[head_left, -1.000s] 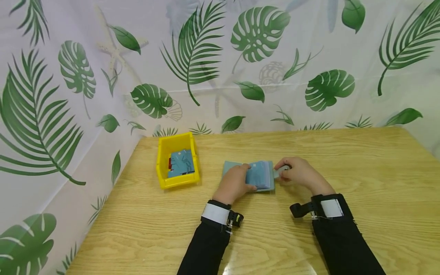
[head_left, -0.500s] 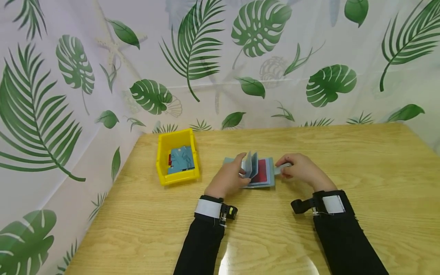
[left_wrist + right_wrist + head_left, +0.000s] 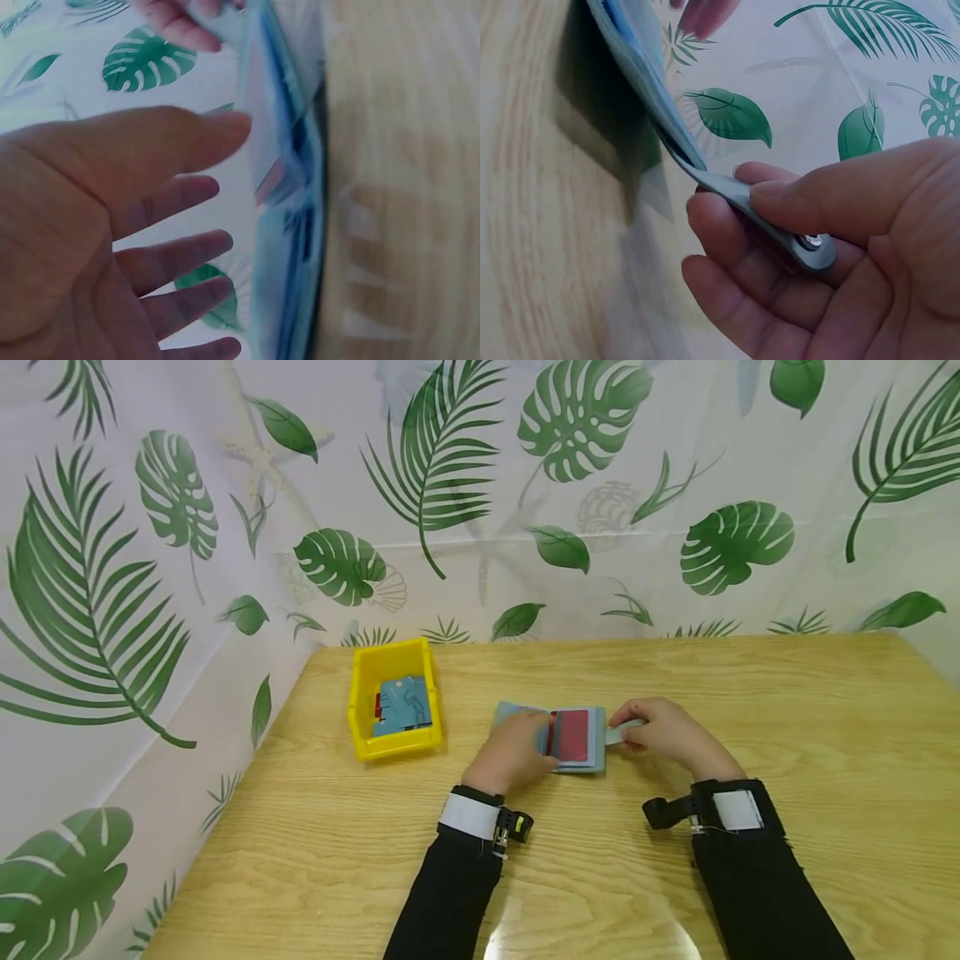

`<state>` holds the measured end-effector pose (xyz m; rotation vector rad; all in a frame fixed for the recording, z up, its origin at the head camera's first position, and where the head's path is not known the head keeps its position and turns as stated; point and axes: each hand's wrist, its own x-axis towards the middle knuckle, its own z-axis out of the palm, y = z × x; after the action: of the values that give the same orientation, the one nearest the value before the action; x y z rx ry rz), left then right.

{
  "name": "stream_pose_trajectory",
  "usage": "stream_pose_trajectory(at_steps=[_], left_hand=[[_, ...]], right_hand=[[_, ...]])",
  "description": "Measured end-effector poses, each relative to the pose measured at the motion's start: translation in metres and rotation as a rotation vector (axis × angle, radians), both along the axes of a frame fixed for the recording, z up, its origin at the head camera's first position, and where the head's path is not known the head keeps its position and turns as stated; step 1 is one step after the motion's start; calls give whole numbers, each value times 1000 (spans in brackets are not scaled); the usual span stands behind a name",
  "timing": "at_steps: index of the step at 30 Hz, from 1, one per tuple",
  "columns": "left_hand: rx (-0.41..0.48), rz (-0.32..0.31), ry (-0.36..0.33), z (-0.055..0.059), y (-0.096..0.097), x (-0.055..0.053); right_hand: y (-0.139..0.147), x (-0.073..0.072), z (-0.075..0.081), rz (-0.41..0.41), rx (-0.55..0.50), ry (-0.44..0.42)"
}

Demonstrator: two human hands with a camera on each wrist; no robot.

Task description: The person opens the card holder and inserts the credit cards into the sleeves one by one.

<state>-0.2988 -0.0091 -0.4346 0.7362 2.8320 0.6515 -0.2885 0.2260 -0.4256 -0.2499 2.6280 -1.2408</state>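
A light blue card holder (image 3: 599,758) lies opened out on the table, with clear sleeves inside and a red card (image 3: 573,737) showing in its right half. My left hand (image 3: 513,752) is over its left half and hides much of it. In the left wrist view the thumb and fingers of that hand are spread and relaxed beside the sleeves (image 3: 281,300), with nothing gripped. At the right edge, my right hand (image 3: 667,737) pinches the card holder's snap strap (image 3: 776,234) between thumb and fingers, the metal snap (image 3: 812,240) showing near its rounded end.
A yellow bin (image 3: 401,745) stands at the back left, holding several blue cards (image 3: 407,703) and something red. Behind the wooden table (image 3: 585,877) hangs a white leaf-print curtain (image 3: 480,560), which also runs along the left side.
My left hand has turned the sleeves over to the left, first raising them upright, then laying them down, which uncovers the red card. The right hand keeps its pinch on the strap.
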Motion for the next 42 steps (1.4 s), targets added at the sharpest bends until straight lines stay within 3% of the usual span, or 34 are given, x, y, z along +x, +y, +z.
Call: stream_pose_trajectory(at_steps=[3, 7, 20, 26, 35, 39, 42], left_hand=[[-75, -38, 38, -3, 8, 1], [-129, -21, 83, -5, 12, 2], [9, -13, 18, -8, 4, 0], [-27, -23, 38, -5, 10, 0], [25, -47, -41, 3, 6, -1], [116, -67, -129, 7, -2, -3], [177, -48, -185, 9, -11, -4]], right_hand=[[-1, 0, 2, 5, -20, 8], [-2, 1, 4, 13, -56, -17], [0, 3, 4, 59, -149, -38], [1, 2, 8, 64, -143, -45], [1, 3, 9, 51, -125, -33], [1, 5, 9, 49, -126, -43], [2, 4, 10, 56, -132, -53]])
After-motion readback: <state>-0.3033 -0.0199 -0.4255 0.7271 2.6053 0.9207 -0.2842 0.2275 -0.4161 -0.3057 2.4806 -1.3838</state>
